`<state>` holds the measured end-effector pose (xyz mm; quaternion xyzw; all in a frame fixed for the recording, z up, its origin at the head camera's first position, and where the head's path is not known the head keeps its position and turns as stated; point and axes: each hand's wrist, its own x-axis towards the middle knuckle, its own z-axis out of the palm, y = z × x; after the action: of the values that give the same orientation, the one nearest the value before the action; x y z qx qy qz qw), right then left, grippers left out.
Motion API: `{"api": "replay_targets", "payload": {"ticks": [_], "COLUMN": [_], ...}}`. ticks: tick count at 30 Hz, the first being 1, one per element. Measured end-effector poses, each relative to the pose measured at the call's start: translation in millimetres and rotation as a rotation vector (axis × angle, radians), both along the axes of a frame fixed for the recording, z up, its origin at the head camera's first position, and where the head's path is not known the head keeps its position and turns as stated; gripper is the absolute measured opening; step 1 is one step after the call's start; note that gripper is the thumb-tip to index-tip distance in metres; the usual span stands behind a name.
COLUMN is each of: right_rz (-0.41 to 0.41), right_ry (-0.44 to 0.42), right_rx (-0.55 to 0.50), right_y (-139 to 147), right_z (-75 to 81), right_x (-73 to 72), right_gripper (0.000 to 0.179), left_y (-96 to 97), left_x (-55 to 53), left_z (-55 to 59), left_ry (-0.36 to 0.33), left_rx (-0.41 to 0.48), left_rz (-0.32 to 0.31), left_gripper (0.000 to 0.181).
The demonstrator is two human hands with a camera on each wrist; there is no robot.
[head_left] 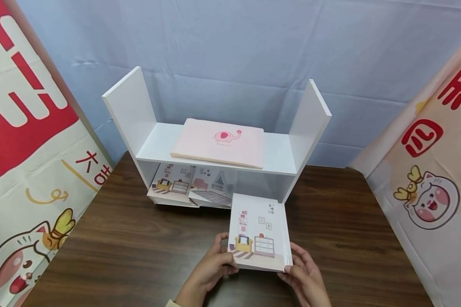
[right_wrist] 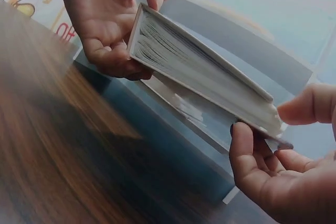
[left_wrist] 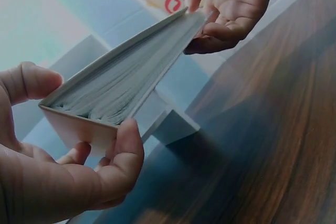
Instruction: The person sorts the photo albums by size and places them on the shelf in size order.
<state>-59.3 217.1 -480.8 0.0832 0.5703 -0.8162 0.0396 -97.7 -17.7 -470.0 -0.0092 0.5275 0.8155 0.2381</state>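
A photo album (head_left: 258, 230), its white cover printed with a yellow armchair and a dresser, is held between both hands in front of the shelf. My left hand (head_left: 214, 264) grips the spine-side corner, thumb on the cover and fingers beneath. On the opposite side, my right hand (head_left: 306, 275) pinches the opening edge near its front corner. In the left wrist view, the album's page block (left_wrist: 131, 72) shows, thicker at the spine and narrowing toward the right hand. The right fingertips (right_wrist: 242, 135) lie under the lower cover in the right wrist view.
Behind the album stands a white two-tier shelf (head_left: 279, 149) with tall side panels. A pink elephant album (head_left: 217, 143) lies on its upper board. Below, an armchair-print album (head_left: 173, 184) and a crib-print album (head_left: 214, 186) lean side by side. All stand on a dark wooden table (head_left: 138, 251).
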Motion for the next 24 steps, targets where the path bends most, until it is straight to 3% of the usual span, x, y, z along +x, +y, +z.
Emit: {"api": "replay_targets", "payload": {"ticks": [5,14,20,24], "right_rz": [0.046,0.104,0.164,0.152], "right_ry": [0.036,0.038,0.124,0.120], "right_rx": [-0.100,-0.183,-0.443,-0.478], "right_y": [-4,-7,-8,-10], "right_z": [2.8,4.8,-2.6,-3.7], "right_x": [-0.2,-6.3,-16.1,-24.7], "right_gripper": [0.057,0.064,0.050,0.048], "left_y": [-8.2,-15.0,-14.9,-10.7], "left_x": [-1.1,-4.5,-11.4,-17.3], "left_z": [1.5,5.0,0.5,-3.7], "left_ry": [0.008,0.005,0.045,0.056], "left_rx": [0.017,0.047,0.074,0.089], "left_rz": [-0.001,0.026,0.083,0.149], "left_gripper": [0.073,0.070,0.068,0.063]}}
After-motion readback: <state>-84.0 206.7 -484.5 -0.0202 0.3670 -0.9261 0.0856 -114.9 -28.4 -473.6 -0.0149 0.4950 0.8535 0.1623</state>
